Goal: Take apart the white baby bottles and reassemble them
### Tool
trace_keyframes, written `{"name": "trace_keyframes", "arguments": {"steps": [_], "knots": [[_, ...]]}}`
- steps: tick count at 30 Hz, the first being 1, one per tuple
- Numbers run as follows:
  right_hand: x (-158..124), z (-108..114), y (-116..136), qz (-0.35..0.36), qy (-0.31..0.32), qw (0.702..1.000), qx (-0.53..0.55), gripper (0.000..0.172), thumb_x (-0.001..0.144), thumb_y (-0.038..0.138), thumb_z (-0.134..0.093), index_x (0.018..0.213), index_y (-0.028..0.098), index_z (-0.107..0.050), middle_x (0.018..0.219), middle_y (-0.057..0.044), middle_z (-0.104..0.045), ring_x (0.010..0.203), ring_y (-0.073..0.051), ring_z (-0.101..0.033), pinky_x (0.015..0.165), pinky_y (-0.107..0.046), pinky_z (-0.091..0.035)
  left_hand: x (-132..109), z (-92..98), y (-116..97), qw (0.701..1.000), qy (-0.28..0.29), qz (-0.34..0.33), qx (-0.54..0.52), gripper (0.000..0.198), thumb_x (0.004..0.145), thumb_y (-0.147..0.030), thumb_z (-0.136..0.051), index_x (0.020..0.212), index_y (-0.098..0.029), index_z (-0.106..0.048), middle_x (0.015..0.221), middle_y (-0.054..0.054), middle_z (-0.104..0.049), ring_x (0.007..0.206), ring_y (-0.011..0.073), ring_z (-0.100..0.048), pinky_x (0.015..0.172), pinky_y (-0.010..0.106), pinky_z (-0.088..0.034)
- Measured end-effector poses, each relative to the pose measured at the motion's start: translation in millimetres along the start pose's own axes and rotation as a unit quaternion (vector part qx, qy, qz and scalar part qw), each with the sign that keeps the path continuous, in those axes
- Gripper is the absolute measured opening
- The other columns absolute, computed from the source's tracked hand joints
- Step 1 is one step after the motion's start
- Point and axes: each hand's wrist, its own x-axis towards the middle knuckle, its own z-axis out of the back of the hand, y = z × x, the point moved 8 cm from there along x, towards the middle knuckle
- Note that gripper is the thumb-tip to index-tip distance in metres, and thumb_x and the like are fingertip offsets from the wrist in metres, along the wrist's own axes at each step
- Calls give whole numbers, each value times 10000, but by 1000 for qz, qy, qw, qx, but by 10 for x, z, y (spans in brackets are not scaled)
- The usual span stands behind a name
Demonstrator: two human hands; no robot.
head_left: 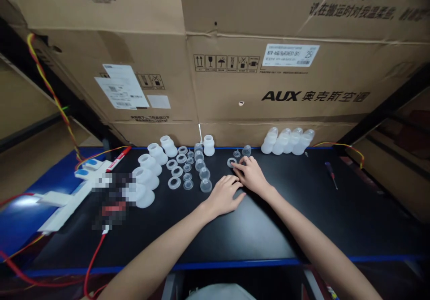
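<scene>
My right hand (251,174) rests on the black mat (302,210), fingers bent, with its fingertips touching a translucent ring (231,162). A small clear nipple (237,153) and a clear cap (246,150) lie just beyond it. My left hand (224,195) lies palm down on the mat right beside the right hand, fingers loosely curled, holding nothing I can see. To its left stand rows of clear rings (174,182) and small clear domes (206,185).
Several white bottle bodies (145,195) stand at the left, one more (208,145) at the back, and assembled bottles (288,141) lie at the back right. A screwdriver (331,174) lies at the right. Cardboard boxes (275,80) wall the back. Red and yellow wires (96,250) run at the left.
</scene>
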Motion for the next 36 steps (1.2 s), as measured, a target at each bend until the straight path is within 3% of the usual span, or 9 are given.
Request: {"name": "trace_keyframes", "arguments": {"steps": [6, 10, 13, 16, 20, 23, 25, 28, 36], "knots": [[399, -22, 19, 27, -23, 997, -64, 331, 1059, 329, -647, 1361, 296, -780, 1557, -166, -504, 1434, -429, -408, 1178, -636, -374, -17, -8, -33, 1000, -1, -20, -14, 227, 1020, -307, -678, 1208, -196, -740, 1256, 102, -728, 1205, 284, -664, 1060, 460, -522], [602, -173, 123, 47, -15, 995, -83, 385, 1074, 338, -622, 1437, 280, -735, 1640, -160, -441, 1567, -425, -289, 1285, -640, -248, -33, 1, -45, 999, -11, -25, -17, 209, 1022, -287, -664, 1201, -199, -726, 1262, 111, -719, 1224, 293, -658, 1092, 473, -510], [660, -203, 196, 66, -30, 992, -106, 393, 1078, 350, -611, 1457, 313, -709, 1604, -141, -482, 1558, -404, -327, 1278, -625, -292, -44, -32, -42, 1000, -16, -15, -12, 181, 1010, -274, -672, 1174, -215, -721, 1242, 106, -716, 1200, 303, -661, 1065, 482, -521], [645, -62, 157, 71, -68, 990, -106, 435, 1077, 336, -603, 1507, 317, -660, 1586, -156, -488, 1513, -394, -385, 1239, -595, -363, -46, -46, -47, 999, -29, -17, -18, 194, 996, -280, -699, 1179, -216, -715, 1232, 98, -719, 1172, 292, -667, 1040, 470, -534], [533, 224, -329, -46, -118, 989, -78, 452, 1027, 303, -653, 1469, 214, -683, 1543, -237, -492, 1411, -420, -463, 1150, -592, -438, -46, -44, -29, 999, -29, -22, -15, 202, 1003, -281, -698, 1192, -210, -710, 1223, 94, -719, 1151, 285, -663, 1024, 472, -536], [465, 154, -774, -108, -25, 994, -18, 470, 945, 439, -793, 1379, 261, -756, 1498, -221, -537, 1354, -433, -527, 1105, -614, -473, -35, -31, -31, 999, -22, -27, -14, 189, 1009, -287, -694, 1181, -210, -708, 1213, 96, -718, 1141, 287, -661, 1009, 471, -532], [455, 19, -934, -99, 55, 992, 52, 466, 925, 464, -825, 1352, 285, -779, 1406, -187, -610, 1289, -369, -600, 1119, -547, -499, -22, -22, -35, 999, -18, -30, -18, 186, 1007, -283, -698, 1176, -205, -704, 1217, 95, -715, 1145, 285, -658, 1008, 467, -527], [507, -63, -974, -59, 67, 989, 116, 386, 947, 396, -809, 1310, 265, -800, 1316, -149, -664, 1196, -289, -662, 1129, -450, -522, -8, -15, -38, 999, -16, -31, -16, 192, 1011, -287, -699, 1180, -197, -700, 1222, 92, -711, 1153, 283, -652, 1006, 463, -520], [636, -193, -777, -72, -47, 987, 133, 155, 997, 247, -738, 1098, 249, -856, 1258, -122, -688, 1169, -263, -693, 1110, -423, -537, -6, 3, -47, 999, -8, -35, -17, 190, 1022, -302, -688, 1176, -192, -694, 1230, 95, -712, 1162, 280, -648, 1014, 454, -506]]}}
